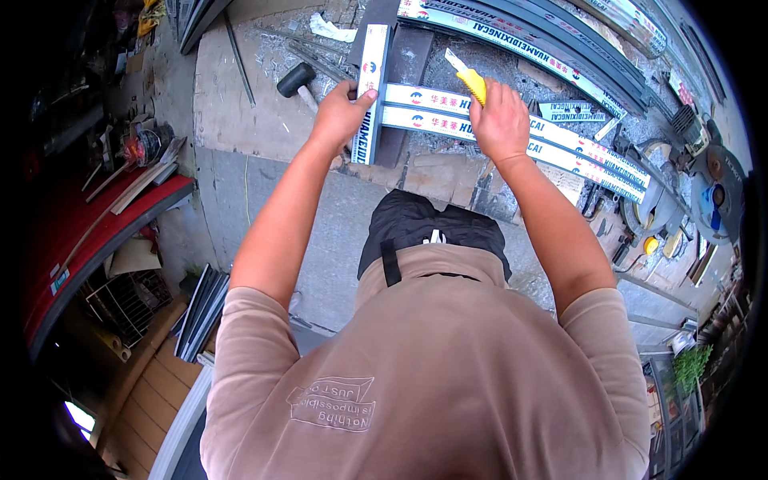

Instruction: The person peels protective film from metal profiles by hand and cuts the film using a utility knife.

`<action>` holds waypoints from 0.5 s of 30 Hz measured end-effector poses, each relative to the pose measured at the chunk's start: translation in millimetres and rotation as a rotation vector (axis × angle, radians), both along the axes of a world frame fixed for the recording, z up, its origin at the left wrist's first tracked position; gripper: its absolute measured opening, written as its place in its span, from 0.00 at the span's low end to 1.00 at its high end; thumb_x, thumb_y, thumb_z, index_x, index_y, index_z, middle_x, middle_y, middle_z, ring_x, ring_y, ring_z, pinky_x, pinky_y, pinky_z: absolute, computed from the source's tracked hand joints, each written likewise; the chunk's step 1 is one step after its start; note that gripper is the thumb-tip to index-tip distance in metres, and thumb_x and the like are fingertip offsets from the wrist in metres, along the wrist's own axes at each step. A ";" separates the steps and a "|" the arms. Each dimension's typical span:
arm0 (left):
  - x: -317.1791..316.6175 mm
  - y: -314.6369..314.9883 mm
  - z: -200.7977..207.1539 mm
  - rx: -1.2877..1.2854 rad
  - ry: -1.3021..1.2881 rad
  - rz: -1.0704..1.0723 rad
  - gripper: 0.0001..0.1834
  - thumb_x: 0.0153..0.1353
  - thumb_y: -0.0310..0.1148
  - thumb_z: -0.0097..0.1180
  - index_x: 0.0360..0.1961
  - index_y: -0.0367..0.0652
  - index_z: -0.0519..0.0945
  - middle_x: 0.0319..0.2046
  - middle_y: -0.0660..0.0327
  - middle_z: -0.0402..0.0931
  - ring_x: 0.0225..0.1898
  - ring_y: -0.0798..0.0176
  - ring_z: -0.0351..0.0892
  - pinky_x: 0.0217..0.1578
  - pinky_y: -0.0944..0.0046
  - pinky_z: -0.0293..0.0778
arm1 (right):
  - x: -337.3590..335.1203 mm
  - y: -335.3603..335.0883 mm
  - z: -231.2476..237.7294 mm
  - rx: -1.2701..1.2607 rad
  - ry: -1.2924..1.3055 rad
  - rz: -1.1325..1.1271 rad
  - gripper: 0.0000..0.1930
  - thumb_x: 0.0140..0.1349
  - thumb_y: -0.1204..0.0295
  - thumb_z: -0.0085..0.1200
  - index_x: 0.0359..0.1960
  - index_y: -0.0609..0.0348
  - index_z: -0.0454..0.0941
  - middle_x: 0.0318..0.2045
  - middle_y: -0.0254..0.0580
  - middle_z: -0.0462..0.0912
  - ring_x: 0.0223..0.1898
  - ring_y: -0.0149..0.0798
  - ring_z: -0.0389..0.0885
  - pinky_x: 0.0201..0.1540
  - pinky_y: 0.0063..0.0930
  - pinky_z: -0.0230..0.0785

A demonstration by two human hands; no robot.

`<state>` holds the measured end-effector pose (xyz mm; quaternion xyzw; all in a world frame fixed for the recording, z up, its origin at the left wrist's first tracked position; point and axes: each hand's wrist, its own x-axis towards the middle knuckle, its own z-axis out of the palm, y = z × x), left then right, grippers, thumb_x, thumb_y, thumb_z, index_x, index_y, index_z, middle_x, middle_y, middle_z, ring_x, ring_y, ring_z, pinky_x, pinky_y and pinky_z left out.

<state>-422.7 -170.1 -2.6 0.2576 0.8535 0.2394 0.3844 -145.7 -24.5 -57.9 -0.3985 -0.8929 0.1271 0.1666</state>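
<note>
My left hand (339, 117) grips a short metal profile (370, 140) covered in white printed film, its thumb on the near face. That piece stands crosswise against the left ends of two long film-covered profiles (432, 120) lying side by side. In my right hand (504, 124) is a yellow utility knife (473, 83), fingers wrapped round its handle, the blade pointing up and to the left above the long profiles. Just left of my left hand lies a black-headed mallet (296, 80), its pale handle running toward my wrist.
More long dark profiles (520, 48) with printed film lie stacked at the far right. A cut-off saw (714, 196) and a yellow tape measure (651, 245) sit on the right. Metal shavings and cardboard cover the work surface. A red-topped bench (96, 240) with scraps stands left.
</note>
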 end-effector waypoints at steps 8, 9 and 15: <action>-23.6 8.2 1.1 -0.056 -0.243 -0.077 0.29 0.74 0.40 0.72 0.63 0.26 0.81 0.50 0.53 0.87 0.49 0.62 0.86 0.52 0.61 0.80 | 1.8 -3.1 3.9 -0.029 0.017 -0.018 0.21 0.68 0.65 0.66 0.59 0.59 0.78 0.42 0.50 0.83 0.44 0.55 0.84 0.50 0.50 0.77; -24.6 9.3 0.3 -0.056 -0.214 -0.095 0.27 0.74 0.40 0.72 0.62 0.27 0.81 0.49 0.54 0.87 0.47 0.62 0.86 0.49 0.60 0.82 | 1.4 -2.1 2.6 -0.019 0.017 -0.020 0.21 0.67 0.63 0.66 0.58 0.57 0.78 0.41 0.48 0.83 0.44 0.53 0.84 0.49 0.50 0.77; -24.9 19.2 7.9 -0.122 -0.112 -0.215 0.28 0.73 0.41 0.72 0.61 0.27 0.81 0.48 0.53 0.87 0.45 0.61 0.87 0.42 0.58 0.84 | 1.8 1.8 -1.3 -0.015 0.054 -0.018 0.21 0.67 0.63 0.66 0.58 0.55 0.79 0.41 0.47 0.84 0.43 0.53 0.84 0.48 0.50 0.78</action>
